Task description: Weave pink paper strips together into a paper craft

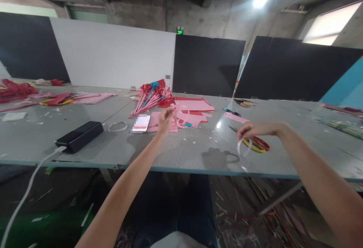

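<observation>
My left hand (166,118) is closed in a pinch over the pink paper, with a pink paper strip (174,116) at its fingertips. To the right, my right hand (251,128) grips a roll of clear tape (238,148), which hangs below the fingers above the table. Just behind the roll lie scissors with red and yellow handles (262,144); the hand partly covers them. Loose pink strips (188,119) curl beside my left hand. A phone (141,124), partly blurred out, lies left of that hand on the pink sheets.
A bundle of red and pink paper pieces (153,95) lies behind my left hand. At left sit a black power bank (79,136) with a white cable (31,181) and a clear ring (117,127). Small snips (231,111) lie farther back. Dark and white panels (210,66) border the table.
</observation>
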Demonstrator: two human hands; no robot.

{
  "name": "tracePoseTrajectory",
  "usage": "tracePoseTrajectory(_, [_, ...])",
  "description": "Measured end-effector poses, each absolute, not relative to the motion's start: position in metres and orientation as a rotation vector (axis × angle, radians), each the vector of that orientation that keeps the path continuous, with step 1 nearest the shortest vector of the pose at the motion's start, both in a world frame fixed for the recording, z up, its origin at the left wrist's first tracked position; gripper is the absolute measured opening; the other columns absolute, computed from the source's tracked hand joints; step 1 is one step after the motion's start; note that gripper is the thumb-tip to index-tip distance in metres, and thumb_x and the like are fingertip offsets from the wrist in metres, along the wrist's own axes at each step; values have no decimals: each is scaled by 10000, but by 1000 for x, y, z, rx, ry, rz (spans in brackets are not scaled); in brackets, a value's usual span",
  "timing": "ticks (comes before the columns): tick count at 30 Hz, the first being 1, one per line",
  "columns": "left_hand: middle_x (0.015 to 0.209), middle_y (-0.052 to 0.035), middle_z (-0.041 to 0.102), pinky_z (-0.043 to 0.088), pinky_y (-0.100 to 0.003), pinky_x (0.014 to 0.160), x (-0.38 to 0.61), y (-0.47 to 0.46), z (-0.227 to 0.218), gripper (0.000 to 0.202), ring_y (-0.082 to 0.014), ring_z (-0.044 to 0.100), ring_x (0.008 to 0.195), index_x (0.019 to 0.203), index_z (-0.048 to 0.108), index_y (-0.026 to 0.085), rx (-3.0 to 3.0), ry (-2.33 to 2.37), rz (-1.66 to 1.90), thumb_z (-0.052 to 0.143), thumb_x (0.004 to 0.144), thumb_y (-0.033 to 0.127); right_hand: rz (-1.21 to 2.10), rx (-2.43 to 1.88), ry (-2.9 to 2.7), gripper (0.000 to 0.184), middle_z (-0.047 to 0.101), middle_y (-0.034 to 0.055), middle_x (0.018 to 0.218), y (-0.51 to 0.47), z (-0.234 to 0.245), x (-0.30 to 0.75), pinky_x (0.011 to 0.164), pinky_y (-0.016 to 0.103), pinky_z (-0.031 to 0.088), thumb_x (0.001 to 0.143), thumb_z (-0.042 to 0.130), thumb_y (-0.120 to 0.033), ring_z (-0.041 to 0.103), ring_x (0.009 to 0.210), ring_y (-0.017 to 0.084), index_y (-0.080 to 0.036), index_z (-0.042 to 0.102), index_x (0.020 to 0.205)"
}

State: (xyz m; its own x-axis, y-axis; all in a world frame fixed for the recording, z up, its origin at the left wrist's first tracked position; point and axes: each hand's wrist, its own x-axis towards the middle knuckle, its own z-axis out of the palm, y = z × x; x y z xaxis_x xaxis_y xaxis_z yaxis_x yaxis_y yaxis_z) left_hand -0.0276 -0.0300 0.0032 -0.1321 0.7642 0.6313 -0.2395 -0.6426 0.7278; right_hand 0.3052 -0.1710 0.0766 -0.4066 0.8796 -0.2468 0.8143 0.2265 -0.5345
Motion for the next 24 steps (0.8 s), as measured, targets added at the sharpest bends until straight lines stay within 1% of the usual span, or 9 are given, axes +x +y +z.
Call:
tracePoseTrajectory(3, [744,-15,648,451,-220,582,-28,-30,3,119,-100,568,635,737,665,193,1462,603,1845,638,701,83,621,-1585,-2296,197,717,38,909,-162,82,305,739,312,513,769,558,-343,654,850,221,-268,724,842])
tracePoseTrajectory(6, [742,-14,651,465,-226,620,-29,-31,3,111,-104,580,660,727,662,191,1486,606,1845,642,694,87,302,-1506,-2213,208,707,53,948,-139,65,291,819,355,489,792,515,-292,643,891,223,-241,698,879])
tracePoseTrajectory(10, [750,-16,659,472,-230,652,-29,-31,2,88,-100,591,672,753,664,182,1489,609,1836,642,704,113,153,-1557,-2152,233,717,68,916,-111,28,271,765,350,502,789,463,-184,653,825,210,-219,690,829])
tracePoseTrajectory(13, [768,-21,669,476,-227,642,-28,-31,1,78,-102,596,677,763,668,188,1491,586,1820,656,702,142,169,-1549,-2173,231,723,61,884,-103,11,270,753,346,507,778,467,-165,656,810,207,-222,690,794])
tracePoseTrajectory(15, [764,-22,671,477,-223,628,-27,-30,0,67,-104,596,678,752,668,192,1484,576,1821,670,695,156,270,-1536,-2228,226,724,56,867,-107,11,277,742,332,507,762,481,-162,656,803,202,-225,695,795])
tracePoseTrajectory(19, [759,-21,671,476,-220,608,-26,-29,-1,71,-106,596,675,750,668,196,1475,567,1813,688,685,176,725,-1573,-2364,187,719,52,849,-134,36,296,696,287,512,722,556,-219,656,776,188,-220,713,824])
tracePoseTrajectory(21, [771,-21,674,477,-221,609,-25,-29,-1,78,-107,598,681,761,670,199,1480,561,1813,684,687,176,889,-1637,-2308,185,717,56,838,-148,55,302,667,282,520,742,570,-285,660,758,189,-233,723,830])
tracePoseTrajectory(22, [771,-21,674,476,-221,610,-25,-29,-1,78,-107,599,683,759,671,199,1487,561,1814,680,687,169,872,-1650,-2285,180,717,61,848,-153,62,303,667,283,521,743,576,-304,661,769,194,-241,727,815])
tracePoseTrajectory(24, [750,-17,669,471,-218,610,-25,-29,0,73,-104,595,671,735,670,197,1499,570,1822,671,684,145,686,-1600,-2216,193,712,66,919,-154,70,303,716,294,520,759,563,-329,659,836,201,-257,723,840])
